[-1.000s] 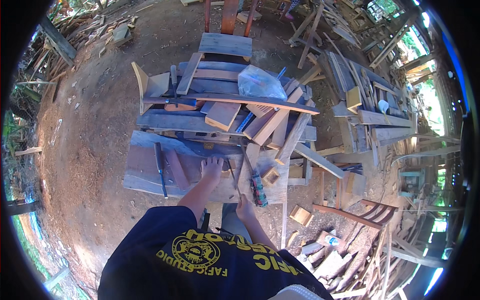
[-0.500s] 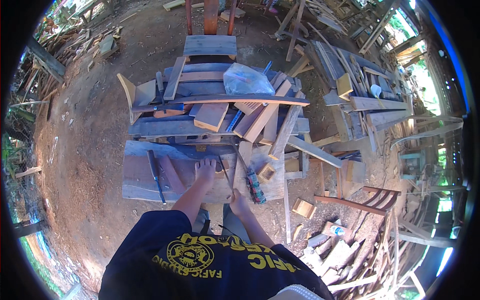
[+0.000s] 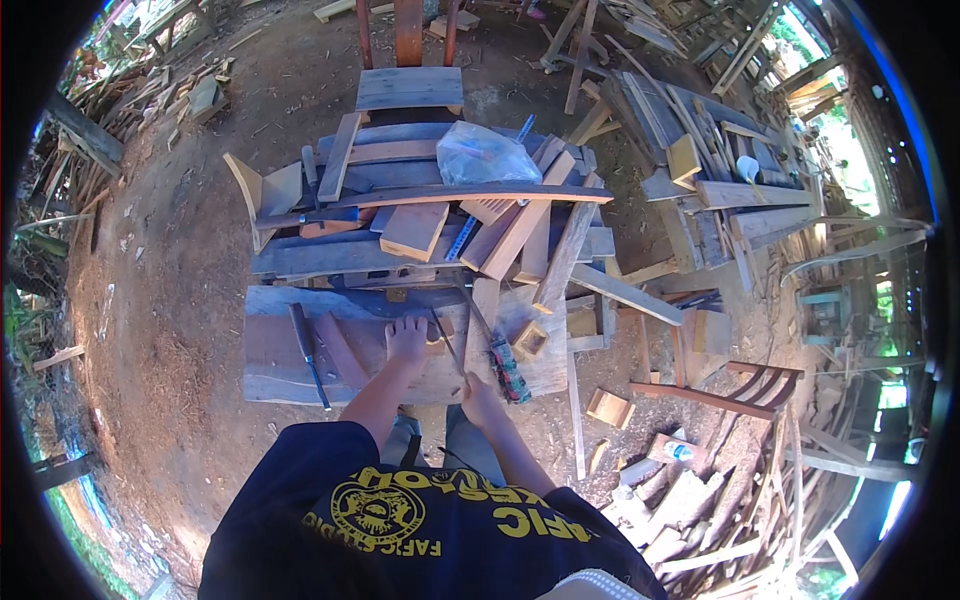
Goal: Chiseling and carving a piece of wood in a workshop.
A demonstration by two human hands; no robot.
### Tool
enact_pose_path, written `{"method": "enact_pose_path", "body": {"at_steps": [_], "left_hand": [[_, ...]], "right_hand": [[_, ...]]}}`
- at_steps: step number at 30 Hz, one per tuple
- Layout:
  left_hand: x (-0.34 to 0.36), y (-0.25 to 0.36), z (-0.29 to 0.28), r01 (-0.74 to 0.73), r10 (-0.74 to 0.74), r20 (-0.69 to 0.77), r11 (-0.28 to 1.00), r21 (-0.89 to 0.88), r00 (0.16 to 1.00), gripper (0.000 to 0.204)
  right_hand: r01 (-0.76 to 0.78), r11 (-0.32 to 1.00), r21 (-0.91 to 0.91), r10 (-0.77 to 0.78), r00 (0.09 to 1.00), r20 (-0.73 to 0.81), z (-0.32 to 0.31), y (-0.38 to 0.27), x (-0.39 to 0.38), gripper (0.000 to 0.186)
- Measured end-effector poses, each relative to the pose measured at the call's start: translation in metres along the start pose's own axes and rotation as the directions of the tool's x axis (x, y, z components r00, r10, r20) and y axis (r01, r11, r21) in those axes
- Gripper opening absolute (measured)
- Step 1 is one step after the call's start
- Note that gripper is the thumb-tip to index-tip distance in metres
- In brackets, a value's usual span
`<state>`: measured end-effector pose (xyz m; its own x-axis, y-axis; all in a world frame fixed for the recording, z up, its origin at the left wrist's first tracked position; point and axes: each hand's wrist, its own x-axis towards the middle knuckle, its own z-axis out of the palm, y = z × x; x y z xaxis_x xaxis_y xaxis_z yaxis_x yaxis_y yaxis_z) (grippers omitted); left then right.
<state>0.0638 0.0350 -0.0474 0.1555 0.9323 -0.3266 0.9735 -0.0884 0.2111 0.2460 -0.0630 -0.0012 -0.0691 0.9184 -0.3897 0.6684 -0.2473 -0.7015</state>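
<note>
At the near edge of the workbench [image 3: 275, 365], my right hand [image 3: 482, 400] is closed round the near end of a slim, dark file-like tool [image 3: 450, 342]. Its far end reaches up beside my left hand [image 3: 406, 342]. That hand presses down with bent fingers on a small piece of wood [image 3: 436, 331], mostly hidden under it. Just right of the tool lies a wooden strip [image 3: 482, 318]. Across this strip rests a long thin blade with a patterned, wrapped handle [image 3: 510, 372]. A small hollow wooden block [image 3: 530, 340] sits beyond that handle.
A dark-handled chisel [image 3: 308, 345] and a reddish board [image 3: 341, 350] lie left on the bench. Behind are stacked boards [image 3: 520, 240], a clear plastic bag [image 3: 487, 155] and a blue-bladed tool [image 3: 335, 215]. Right, a slatted chair part [image 3: 755, 385] stands above scrap wood [image 3: 690, 495].
The whole view has shifted slightly. My right hand and the file-like tool have moved only a little; my left hand stays pressed on the same wood.
</note>
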Motion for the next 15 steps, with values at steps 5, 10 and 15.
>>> {"method": "enact_pose_path", "body": {"at_steps": [5, 10, 15], "left_hand": [[0.002, 0.000, 0.003, 0.004, -0.006, 0.063, 1.000, 0.024, 0.998, 0.062], [0.002, 0.002, 0.000, 0.015, -0.017, 0.050, 0.999, 0.041, 0.999, 0.056], [0.001, 0.001, -0.002, 0.006, -0.007, 0.024, 0.999, 0.035, 1.000, 0.051]], "right_hand": [[-0.145, 0.982, -0.118, 0.150, 0.988, 0.035, 0.001, 0.017, -0.030, 0.022], [-0.034, 0.997, -0.064, 0.028, 0.996, -0.082, 0.025, 0.006, 0.021, 0.018], [-0.060, 0.997, -0.041, 0.059, 0.998, -0.023, 0.020, 0.010, -0.002, 0.017]]}}
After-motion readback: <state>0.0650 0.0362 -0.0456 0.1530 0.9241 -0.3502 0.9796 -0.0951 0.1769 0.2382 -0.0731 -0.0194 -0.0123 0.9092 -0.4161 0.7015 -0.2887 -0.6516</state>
